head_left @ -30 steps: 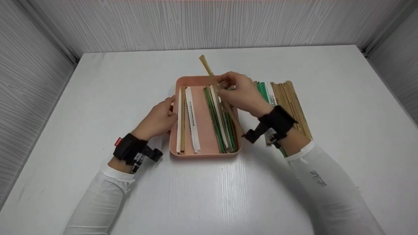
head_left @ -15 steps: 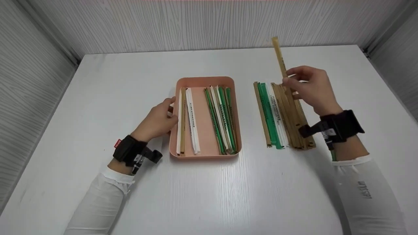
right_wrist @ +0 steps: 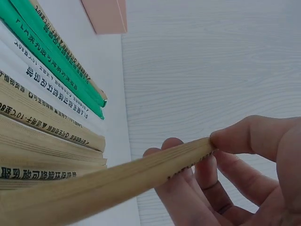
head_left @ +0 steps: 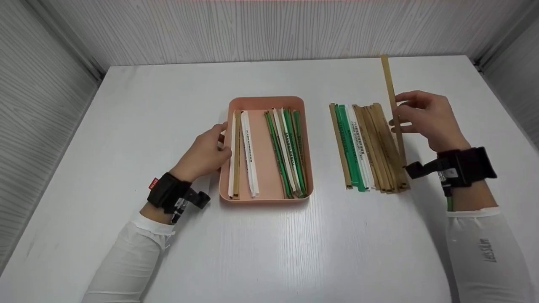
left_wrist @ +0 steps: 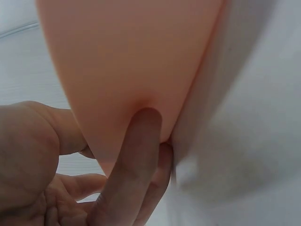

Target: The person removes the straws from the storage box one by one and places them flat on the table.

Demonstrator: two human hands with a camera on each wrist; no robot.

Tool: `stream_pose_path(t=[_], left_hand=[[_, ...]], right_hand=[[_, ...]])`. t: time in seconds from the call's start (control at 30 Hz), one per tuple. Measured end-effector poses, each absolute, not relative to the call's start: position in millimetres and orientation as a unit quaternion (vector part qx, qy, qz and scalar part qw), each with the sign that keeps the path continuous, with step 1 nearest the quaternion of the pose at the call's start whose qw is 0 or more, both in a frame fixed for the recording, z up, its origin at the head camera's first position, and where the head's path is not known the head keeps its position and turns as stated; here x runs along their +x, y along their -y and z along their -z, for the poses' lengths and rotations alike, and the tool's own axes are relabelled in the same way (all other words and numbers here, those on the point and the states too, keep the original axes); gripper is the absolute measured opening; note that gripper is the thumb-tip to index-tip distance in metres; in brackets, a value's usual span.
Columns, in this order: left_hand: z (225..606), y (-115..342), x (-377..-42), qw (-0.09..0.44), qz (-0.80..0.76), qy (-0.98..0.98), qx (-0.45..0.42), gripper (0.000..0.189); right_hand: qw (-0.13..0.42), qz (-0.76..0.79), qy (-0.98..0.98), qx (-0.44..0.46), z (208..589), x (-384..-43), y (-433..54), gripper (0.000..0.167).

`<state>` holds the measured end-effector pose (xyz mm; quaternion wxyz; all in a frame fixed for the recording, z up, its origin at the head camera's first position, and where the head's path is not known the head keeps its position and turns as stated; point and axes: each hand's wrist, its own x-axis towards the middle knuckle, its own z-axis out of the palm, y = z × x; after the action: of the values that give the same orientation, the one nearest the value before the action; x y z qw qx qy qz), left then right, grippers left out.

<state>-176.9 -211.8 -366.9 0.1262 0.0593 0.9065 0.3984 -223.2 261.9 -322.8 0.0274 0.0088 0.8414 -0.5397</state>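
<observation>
My left hand point(head_left: 205, 150) grips the left side of a pink tray point(head_left: 264, 176), thumb at the rim. In the left wrist view a fingertip presses the tray's outer wall point(left_wrist: 127, 56). Paper-wrapped straws lie in the tray in two groups: white and brown at the left, mostly green and white at the right. My right hand point(head_left: 430, 120) pinches a brown paper-wrapped straw point(head_left: 388, 78) between thumb and fingers, its far end raised. The straw's near end overlaps the right edge of a row of wrapped straws point(head_left: 372, 147), brown, green and white, lying beside the tray.
Everything lies on a white table point(head_left: 269, 248), with a grey wood-grain panel point(head_left: 269, 33) along the back and more panels at both sides. A strip of table separates the tray from the straw row. Each wrist wears a black strap with a small camera.
My right hand has moved right with the brown straw, from above the tray, across the straw row, to the row's right edge. My left hand has stayed on the tray.
</observation>
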Motion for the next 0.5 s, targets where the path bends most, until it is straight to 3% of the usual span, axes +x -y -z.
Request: stream_pose_path(t=[0.5], left_hand=[[366.2, 212.3, -175.8, 0.125, -0.391, -0.909, 0.067, 0.067]], right_hand=[[0.11, 0.456, -0.883, 0.014, 340.8, -230.6, -268.4, 0.046]])
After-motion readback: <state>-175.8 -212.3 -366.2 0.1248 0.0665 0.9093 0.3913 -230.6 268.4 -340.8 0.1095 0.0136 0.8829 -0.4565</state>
